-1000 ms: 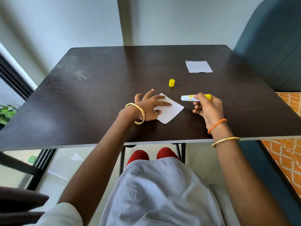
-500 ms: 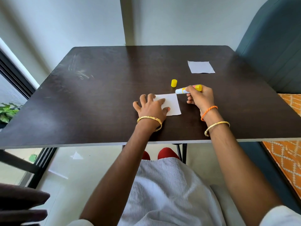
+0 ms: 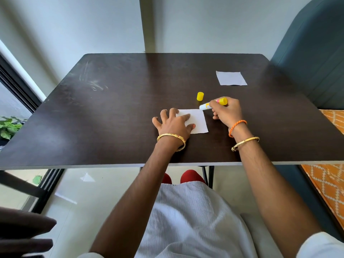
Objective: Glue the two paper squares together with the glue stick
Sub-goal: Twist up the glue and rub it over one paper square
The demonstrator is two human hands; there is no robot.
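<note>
Progress: glue stick (image 3: 214,103) is uncapped, cap (image 3: 200,96) set on the bench (image 3: 111,112); gluing looks barely begun, joining is left.
Near square (image 3: 197,121): pinned flat by the left hand (image 3: 173,123), fingers spread.
Right hand (image 3: 226,112): clamped round the stick, tip by the near square's far corner.
Far square (image 3: 231,78): well apart, untouched.

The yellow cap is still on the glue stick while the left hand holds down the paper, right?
No. The head view shows the yellow cap standing off on the table, apart from the glue stick. The left hand does hold down the paper.
</note>
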